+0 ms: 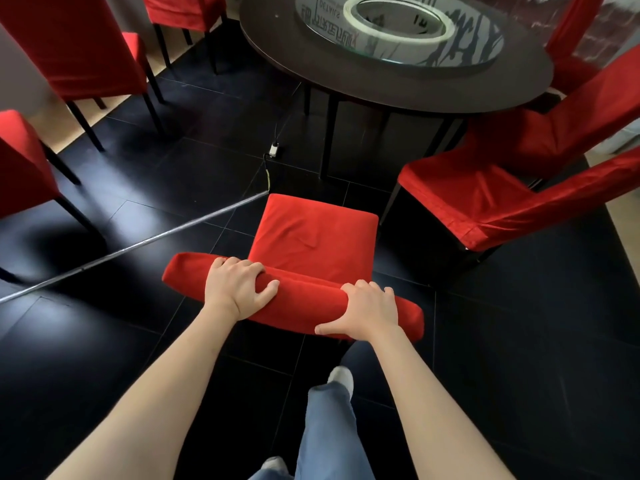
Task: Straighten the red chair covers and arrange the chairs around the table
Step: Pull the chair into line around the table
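Head view: left hand and right hand grip chair backrest top.

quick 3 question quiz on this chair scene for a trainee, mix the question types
1. True or false: both hands grip the backrest top of the near chair.
2. The floor is: A wood, B black tile, C carpet?
3. What lies on the floor between the near chair and the table?

Key:
1. True: left hand and right hand curl over it.
2. B, the floor.
3. A cable with a small plug.
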A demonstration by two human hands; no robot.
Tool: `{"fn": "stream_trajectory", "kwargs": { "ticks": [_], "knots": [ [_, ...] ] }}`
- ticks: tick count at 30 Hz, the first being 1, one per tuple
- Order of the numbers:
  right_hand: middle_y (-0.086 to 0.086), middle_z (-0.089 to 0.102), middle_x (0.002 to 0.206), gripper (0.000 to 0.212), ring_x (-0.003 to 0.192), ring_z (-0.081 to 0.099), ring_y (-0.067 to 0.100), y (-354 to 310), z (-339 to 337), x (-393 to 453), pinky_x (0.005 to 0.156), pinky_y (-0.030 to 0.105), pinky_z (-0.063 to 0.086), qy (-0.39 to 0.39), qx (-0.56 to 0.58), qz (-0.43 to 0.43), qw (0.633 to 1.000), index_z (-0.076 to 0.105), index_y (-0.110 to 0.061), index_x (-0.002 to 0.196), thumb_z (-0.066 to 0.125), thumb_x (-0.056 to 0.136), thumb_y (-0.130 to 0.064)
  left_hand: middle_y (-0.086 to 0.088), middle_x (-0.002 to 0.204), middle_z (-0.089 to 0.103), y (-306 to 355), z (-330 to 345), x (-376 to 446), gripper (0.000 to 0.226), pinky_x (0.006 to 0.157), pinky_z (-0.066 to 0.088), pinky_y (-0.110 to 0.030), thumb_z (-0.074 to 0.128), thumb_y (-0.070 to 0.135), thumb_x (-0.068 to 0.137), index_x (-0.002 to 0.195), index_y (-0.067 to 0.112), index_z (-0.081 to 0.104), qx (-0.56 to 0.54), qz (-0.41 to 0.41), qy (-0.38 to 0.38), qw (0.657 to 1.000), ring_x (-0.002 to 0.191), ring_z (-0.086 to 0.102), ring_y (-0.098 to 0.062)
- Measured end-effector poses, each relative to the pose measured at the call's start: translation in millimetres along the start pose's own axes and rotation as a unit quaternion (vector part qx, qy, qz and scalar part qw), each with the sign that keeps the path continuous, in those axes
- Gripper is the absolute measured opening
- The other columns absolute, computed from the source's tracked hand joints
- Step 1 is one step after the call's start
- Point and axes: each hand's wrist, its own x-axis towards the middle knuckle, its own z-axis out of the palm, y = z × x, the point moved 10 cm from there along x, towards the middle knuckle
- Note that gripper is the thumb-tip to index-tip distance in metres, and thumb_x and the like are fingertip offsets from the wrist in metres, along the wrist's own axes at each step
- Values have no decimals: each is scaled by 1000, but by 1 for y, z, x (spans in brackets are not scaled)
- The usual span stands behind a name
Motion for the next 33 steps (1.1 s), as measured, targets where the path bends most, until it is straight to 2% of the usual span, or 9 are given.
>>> {"fn": "stream_trajectory", "kwargs": {
  "ticks": [13, 21, 33],
  "knots": [
    [-6, 61, 109, 114, 104, 54, 19, 42, -27, 62, 89, 41, 38, 31, -15, 28, 999, 54, -33, 124, 28, 38, -102, 5, 93, 70, 20, 5, 76, 76, 84, 37, -36, 11, 71, 77, 100, 27, 68, 6, -3, -14, 1000, 88, 60, -20],
    [-5, 59, 118, 116, 110, 52, 20, 76, -51, 126, 90, 42, 39, 15, -26, 16, 999, 51, -33, 129, 28, 39, -100, 6, 87, 69, 31, 15, 146, 74, 84, 39, -36, 12, 71, 79, 96, 27, 69, 0, -18, -17, 1000, 84, 60, -18],
    [-6, 59, 116, 111, 109, 51, 19, 116, -80, 206, 92, 41, 38, -6, -32, -1, 999, 51, -33, 129, 33, 42, -99, 5, 90, 69, 45, 23, 232, 75, 86, 39, -38, 12, 71, 79, 98, 25, 68, -9, -31, -36, 999, 87, 60, -20]
  ]
}}
